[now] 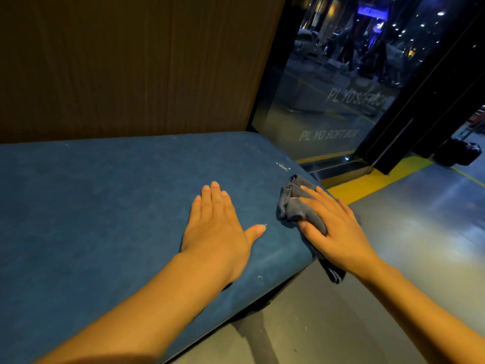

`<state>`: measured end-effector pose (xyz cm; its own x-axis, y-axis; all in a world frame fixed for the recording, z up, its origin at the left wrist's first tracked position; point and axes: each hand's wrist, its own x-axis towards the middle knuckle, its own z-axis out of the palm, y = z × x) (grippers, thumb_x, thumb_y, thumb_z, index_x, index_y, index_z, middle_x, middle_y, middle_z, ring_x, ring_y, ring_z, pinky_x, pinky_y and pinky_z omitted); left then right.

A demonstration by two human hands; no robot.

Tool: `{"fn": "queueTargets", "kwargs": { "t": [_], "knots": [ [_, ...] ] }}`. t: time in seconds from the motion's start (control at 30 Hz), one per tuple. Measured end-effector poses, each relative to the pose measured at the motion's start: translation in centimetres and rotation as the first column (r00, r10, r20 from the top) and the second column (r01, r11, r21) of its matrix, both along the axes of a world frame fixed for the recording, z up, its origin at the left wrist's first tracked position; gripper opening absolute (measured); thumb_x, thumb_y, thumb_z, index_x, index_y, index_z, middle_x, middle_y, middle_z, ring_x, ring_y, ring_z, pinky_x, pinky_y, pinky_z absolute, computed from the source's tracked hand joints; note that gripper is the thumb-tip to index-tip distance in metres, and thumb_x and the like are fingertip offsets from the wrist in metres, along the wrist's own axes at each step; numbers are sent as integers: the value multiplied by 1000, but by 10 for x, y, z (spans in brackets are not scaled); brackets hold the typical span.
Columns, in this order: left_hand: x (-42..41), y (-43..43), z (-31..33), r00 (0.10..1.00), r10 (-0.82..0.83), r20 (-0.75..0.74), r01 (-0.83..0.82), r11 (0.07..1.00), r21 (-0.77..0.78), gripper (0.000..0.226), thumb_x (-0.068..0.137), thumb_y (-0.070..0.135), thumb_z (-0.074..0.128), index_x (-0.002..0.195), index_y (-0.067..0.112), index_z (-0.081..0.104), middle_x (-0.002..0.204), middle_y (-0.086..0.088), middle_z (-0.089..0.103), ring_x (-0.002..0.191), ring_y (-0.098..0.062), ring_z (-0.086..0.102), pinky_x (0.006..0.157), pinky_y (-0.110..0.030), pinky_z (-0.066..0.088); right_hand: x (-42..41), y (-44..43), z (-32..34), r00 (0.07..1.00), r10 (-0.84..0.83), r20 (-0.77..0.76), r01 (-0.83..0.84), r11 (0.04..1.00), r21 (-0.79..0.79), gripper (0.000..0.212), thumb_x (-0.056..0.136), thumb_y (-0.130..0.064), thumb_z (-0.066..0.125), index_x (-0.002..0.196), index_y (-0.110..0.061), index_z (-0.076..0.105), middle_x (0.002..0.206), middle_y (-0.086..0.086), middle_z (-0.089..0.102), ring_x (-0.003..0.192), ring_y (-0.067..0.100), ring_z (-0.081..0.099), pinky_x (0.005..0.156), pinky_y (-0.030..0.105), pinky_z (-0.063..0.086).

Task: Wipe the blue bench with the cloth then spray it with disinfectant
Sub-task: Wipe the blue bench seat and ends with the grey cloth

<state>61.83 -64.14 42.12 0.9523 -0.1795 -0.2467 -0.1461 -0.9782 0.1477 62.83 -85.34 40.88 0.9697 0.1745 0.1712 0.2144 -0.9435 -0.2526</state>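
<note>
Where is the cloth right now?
The cloth lies under the right hand at the right end of the blue bench, one corner hanging over the edge.

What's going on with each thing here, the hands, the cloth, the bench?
Left hand: flat on the bench, fingers spread, empty.
Right hand: pressing the cloth onto the bench.
Cloth: crumpled, one end hanging over the edge.
Blue bench: white specks near its right end.
</note>
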Motion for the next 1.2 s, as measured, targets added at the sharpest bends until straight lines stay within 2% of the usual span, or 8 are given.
{"fn": "queueTargets", "kwargs": {
  "t": [0.2, 0.53, 0.67, 0.73, 0.77, 0.83, 0.93, 1.2],
  "knots": [
    [1, 1, -9, 999, -32, 26, 32, 999, 5, 83, 90, 59, 3, 141, 0, -24, 151, -17, -32, 141, -28, -28, 113, -36, -15, 39, -20, 0, 1000, -5, 0, 5, 999, -41, 60, 78, -64, 27, 134, -45, 41, 151, -18, 30, 145, 13, 18, 114, 51, 21],
    [4, -3, -14, 991, -34, 129, 32, 999, 21, 84, 89, 60, 2, 140, 0, -26, 151, -18, -33, 140, -30, -28, 114, -38, -15, 136, 21, 8, 992, -68, -109, 51, 988, -148, 54, 90, -59, 35, 141, -51, 21, 160, -3, 13, 146, 27, 14, 109, 61, 22],
    [5, -3, -17, 983, -13, 182, 18, 999, -28, 82, 79, 63, -8, 127, 1, -32, 146, -15, -37, 140, -28, -29, 109, -35, -18, 179, 42, 8, 985, -121, -120, 103, 985, -141, 54, 89, -61, 34, 140, -49, 23, 159, 1, 16, 142, 34, 22, 106, 63, 25],
    [9, -2, -24, 949, 39, 313, 9, 988, -152, 82, 81, 59, -16, 133, -4, -6, 152, -23, -6, 144, -31, 2, 114, -36, -1, 196, 50, 9, 982, -148, -119, 130, 981, -143, 55, 88, -61, 35, 140, -47, 26, 158, 3, 20, 138, 38, 29, 106, 61, 27],
    [11, -1, -27, 973, 45, 226, 1, 980, -197, 82, 88, 54, -14, 131, -7, 18, 147, -29, 26, 137, -35, 32, 115, -38, 16, 204, 54, 10, 980, -158, -119, 142, 980, -138, 55, 88, -61, 35, 140, -45, 27, 157, 3, 23, 136, 39, 32, 105, 60, 28],
    [14, -1, -39, 972, 26, 233, 36, 965, -261, 83, 93, 51, -3, 116, -11, 47, 121, -30, 60, 111, -41, 60, 97, -43, 32, 220, 62, 12, 976, -177, -126, 162, 980, -119, 54, 87, -61, 36, 139, -43, 32, 154, 4, 28, 133, 40, 35, 104, 60, 29],
    [15, -2, -46, 975, 9, 222, 50, 965, -258, 93, 93, 52, -2, 110, -15, 59, 118, -33, 60, 107, -46, 61, 90, -45, 30, 237, 74, 14, 973, -187, -131, 175, 980, -99, 52, 87, -60, 36, 136, -40, 37, 149, 5, 36, 130, 40, 38, 101, 58, 31],
    [13, 1, -49, 987, -42, 156, 69, 983, -170, 92, 93, 51, -4, 111, -15, 58, 118, -32, 60, 107, -44, 61, 93, -45, 31, 238, 87, 15, 990, -108, -87, 98, 989, -115, 44, 88, -56, 38, 126, -36, 46, 139, 7, 46, 123, 39, 45, 94, 54, 34]
  ]
}}
